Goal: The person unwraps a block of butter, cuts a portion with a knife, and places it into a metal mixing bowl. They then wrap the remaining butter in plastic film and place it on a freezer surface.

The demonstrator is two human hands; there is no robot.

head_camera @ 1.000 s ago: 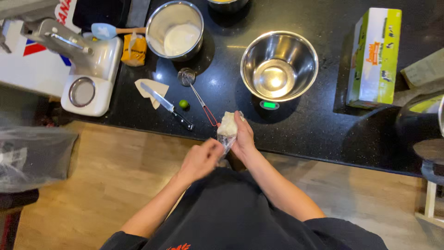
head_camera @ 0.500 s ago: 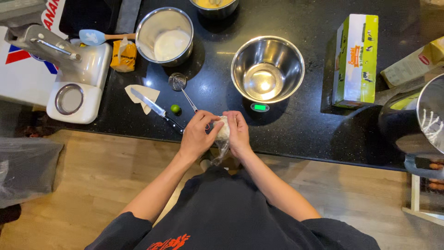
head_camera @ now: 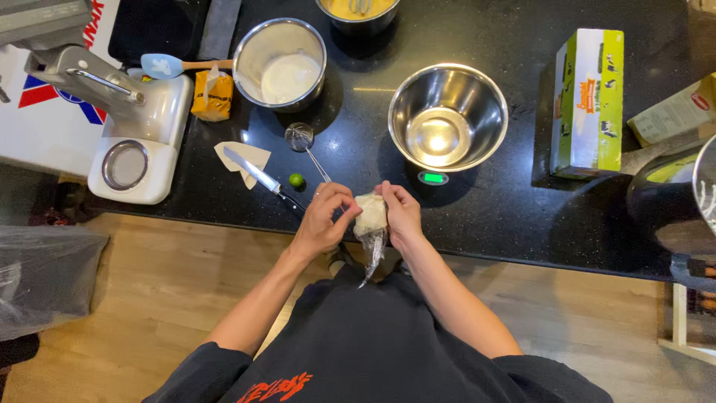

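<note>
My left hand [head_camera: 322, 215] and my right hand [head_camera: 403, 213] were both curled around a pale lump in a clear wrapper [head_camera: 371, 216], and I held it up between them just at the near edge of the black counter [head_camera: 522, 201], with the loose wrapper end hanging down. Just past my left hand lay a knife [head_camera: 261, 177], a small green lime [head_camera: 297, 180] and a little whisk [head_camera: 304, 143]. Farther out sat an empty shiny bowl [head_camera: 448, 117] on a scale, a pot with white stuff [head_camera: 280, 63], a white stand mixer [head_camera: 130, 123] and a green box [head_camera: 588, 101].
</note>
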